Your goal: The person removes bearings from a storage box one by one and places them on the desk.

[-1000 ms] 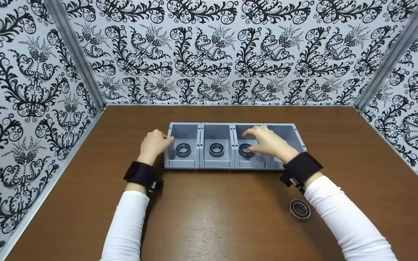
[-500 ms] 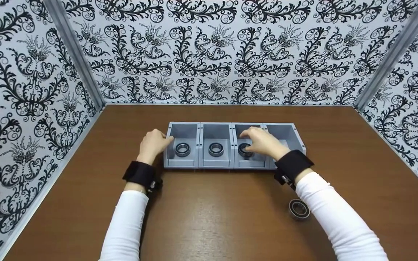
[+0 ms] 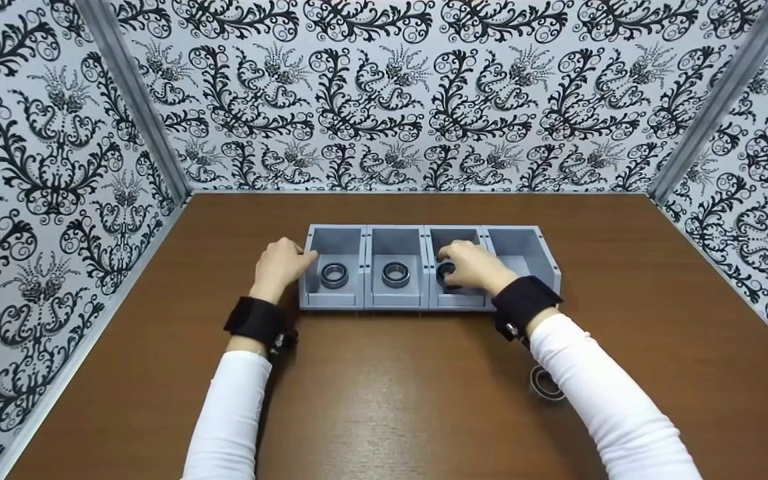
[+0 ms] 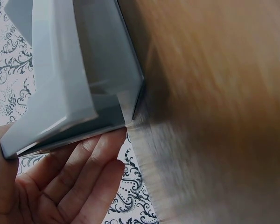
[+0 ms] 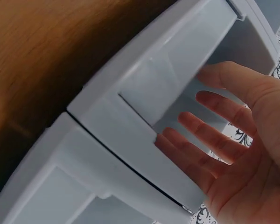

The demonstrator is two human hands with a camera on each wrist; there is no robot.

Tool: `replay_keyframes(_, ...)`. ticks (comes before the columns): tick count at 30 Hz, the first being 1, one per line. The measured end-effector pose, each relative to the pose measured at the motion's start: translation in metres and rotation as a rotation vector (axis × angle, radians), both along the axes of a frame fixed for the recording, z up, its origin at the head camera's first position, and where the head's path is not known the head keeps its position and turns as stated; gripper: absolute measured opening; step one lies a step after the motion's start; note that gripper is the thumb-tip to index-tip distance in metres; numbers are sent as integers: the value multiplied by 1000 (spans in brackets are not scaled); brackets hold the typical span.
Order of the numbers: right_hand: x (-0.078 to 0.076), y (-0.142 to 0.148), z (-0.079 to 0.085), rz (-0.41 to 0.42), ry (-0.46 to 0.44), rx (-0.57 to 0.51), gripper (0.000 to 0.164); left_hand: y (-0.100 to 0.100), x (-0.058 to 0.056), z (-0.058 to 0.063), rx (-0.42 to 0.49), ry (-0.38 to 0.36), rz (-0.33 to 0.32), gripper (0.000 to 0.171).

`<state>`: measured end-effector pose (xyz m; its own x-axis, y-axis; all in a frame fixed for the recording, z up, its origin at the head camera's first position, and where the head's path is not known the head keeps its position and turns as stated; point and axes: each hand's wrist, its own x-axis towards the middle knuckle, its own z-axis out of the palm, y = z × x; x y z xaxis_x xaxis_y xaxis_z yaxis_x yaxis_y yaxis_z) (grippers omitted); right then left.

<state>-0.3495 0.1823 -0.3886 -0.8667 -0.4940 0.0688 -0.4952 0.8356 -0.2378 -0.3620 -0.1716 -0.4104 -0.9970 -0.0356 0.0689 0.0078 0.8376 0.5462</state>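
In the head view, four-sided grey bins stand joined in a row. My left hand (image 3: 280, 265) grips the outer side wall of the leftmost bin (image 3: 334, 240), thumb over the rim; in the left wrist view its fingers (image 4: 91, 163) lie along the outside. My right hand (image 3: 474, 265) reaches down into the third bin (image 3: 462, 301), thumb and forefinger curved apart around a black-and-silver ball bearing (image 3: 444, 272), partly hidden by the hand. The right wrist view shows bent, spread fingers (image 5: 210, 135) over the bin; the bearing is out of sight there.
One bearing (image 3: 335, 275) lies in the leftmost bin and another bearing (image 3: 395, 274) in the second. The rightmost bin (image 3: 521, 250) shows a bare floor. A loose bearing (image 3: 545, 385) lies on the brown table (image 3: 371, 393), partly behind the right sleeve. Patterned walls (image 3: 384, 100) enclose the table.
My right hand has moved left and lower into the third bin, its thumb and forefinger nearer the bearing. The right forearm now covers part of the loose bearing. My left hand stays put.
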Motion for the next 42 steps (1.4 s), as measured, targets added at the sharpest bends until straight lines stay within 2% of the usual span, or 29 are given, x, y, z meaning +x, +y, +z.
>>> replay_keyframes(17,-2,-5,-6,-51,-37,45,45,1,1,1,5,10,2,44)
replay_keyframes(24,-6,-6,-11,-21,-1,50,25,1,0,1,-6,11,-3,44)
replay_keyframes(27,-7,-7,-12,-18,-2,51,22,1,0,0,-7,7,-1,45)
replay_keyframes(35,-7,-9,-14,-58,-44,53,21,1,1,1,-1,5,3,42)
replay_keyframes(42,-10,-9,-15,-64,-57,59,27,0,2,1,-5,8,2,44)
